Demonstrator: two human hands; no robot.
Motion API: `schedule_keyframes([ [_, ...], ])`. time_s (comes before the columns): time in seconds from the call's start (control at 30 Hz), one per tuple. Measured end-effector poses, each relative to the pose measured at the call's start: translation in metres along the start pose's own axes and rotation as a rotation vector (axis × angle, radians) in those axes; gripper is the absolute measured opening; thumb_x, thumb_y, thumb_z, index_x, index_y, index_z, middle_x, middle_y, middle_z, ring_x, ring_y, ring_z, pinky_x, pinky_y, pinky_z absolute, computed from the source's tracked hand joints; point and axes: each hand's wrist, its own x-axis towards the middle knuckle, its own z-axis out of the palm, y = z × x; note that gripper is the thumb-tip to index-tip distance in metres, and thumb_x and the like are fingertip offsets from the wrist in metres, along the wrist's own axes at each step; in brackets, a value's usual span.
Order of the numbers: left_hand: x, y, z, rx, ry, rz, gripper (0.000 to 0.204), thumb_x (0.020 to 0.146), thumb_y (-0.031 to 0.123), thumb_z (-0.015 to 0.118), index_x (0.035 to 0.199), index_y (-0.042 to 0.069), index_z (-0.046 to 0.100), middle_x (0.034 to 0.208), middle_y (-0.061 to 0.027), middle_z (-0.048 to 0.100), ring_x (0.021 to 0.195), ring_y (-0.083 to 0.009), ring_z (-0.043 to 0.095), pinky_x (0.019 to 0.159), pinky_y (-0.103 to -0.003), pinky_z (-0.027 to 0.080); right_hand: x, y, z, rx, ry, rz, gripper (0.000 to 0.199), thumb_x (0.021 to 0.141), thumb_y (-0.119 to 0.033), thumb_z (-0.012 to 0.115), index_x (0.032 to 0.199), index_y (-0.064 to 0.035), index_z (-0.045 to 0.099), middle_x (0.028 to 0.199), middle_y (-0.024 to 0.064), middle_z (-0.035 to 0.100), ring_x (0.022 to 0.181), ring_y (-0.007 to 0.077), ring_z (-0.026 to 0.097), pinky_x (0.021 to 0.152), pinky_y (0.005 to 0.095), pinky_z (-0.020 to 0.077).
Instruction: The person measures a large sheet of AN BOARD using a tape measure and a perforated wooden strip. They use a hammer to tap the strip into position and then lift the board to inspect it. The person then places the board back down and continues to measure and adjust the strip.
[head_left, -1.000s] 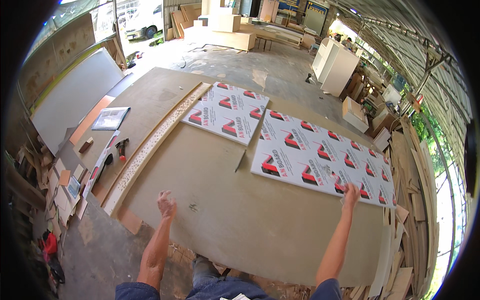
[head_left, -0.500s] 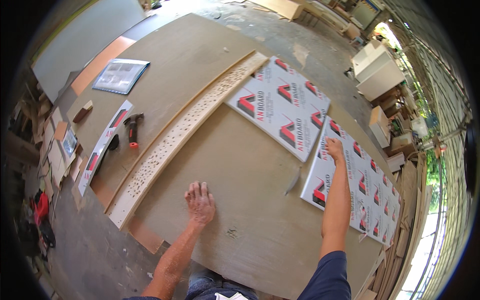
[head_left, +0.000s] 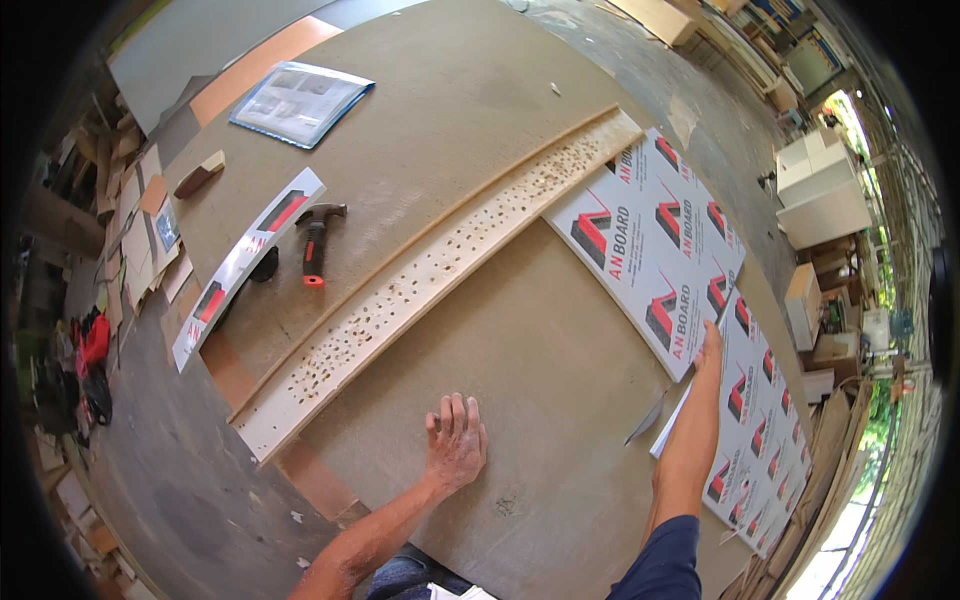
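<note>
My left hand (head_left: pixel 458 445) rests on the brown tabletop (head_left: pixel 560 370), its fingers apart and slightly bent, holding nothing. My right hand (head_left: pixel 708 348) is at the gap between two white boards with red and black print. Its fingers are mostly hidden, so I cannot tell whether it grips an edge. The squarer board (head_left: pixel 648 245) lies just beyond that hand; the longer board (head_left: pixel 762 430) lies to its right, partly behind my forearm. A thin dark blade-like piece (head_left: pixel 645 420) lies near the longer board's left corner.
A long pale plank (head_left: pixel 420 292) dotted with holes crosses the table diagonally. Beyond it lie a hammer (head_left: pixel 315 245), a narrow printed strip (head_left: pixel 250 262), a small wooden block (head_left: pixel 200 174) and a plastic-covered folder (head_left: pixel 302 104). Stacked timber (head_left: pixel 835 470) stands along the right side.
The view has shifted, so the table's things sit farther right in it. My right hand has turned and moved from the longer board's face to its edge by the squarer board.
</note>
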Motion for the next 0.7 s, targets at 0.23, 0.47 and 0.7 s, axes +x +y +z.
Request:
schedule_keyframes([
  [0.23, -0.005, -0.006, 0.001, 0.026, 0.029, -0.033, 0.058, 0.093, 0.025, 0.054, 0.141, -0.003, 0.038, 0.141, -0.0227, 0.036, 0.136, -0.0341, 0.030, 0.103, -0.051, 0.027, -0.130, -0.091, 0.010, -0.023, -0.037, 0.054, 0.036, 0.089, -0.020, 0.065, 0.114, 0.0052, 0.064, 0.107, 0.0173, 0.071, 0.070, 0.0265, 0.072, 0.055, 0.0370, 0.0589],
  [0.47, 0.000, 0.003, -0.008, -0.011, 0.018, -0.009, 0.056, 0.095, 0.026, 0.052, 0.141, -0.004, 0.039, 0.143, -0.0225, 0.034, 0.137, -0.0349, 0.029, 0.105, -0.052, 0.026, -0.169, -0.155, 0.026, 0.362, -0.507, -0.231, 0.053, 0.083, -0.011, 0.057, 0.132, 0.0091, 0.052, 0.121, 0.0226, 0.065, 0.103, 0.0323, 0.068, 0.096, 0.0414, 0.0545],
  [0.7, -0.005, 0.002, 0.000, 0.003, 0.032, 0.024, 0.057, 0.095, 0.028, 0.052, 0.141, -0.004, 0.040, 0.144, -0.0236, 0.034, 0.137, -0.0365, 0.027, 0.108, -0.052, 0.022, -0.273, -0.219, 0.074, 0.483, -0.446, -0.378, 0.064, 0.069, -0.004, 0.048, 0.130, 0.0147, 0.046, 0.124, 0.0254, 0.060, 0.110, 0.0380, 0.063, 0.104, 0.0453, 0.0497],
])
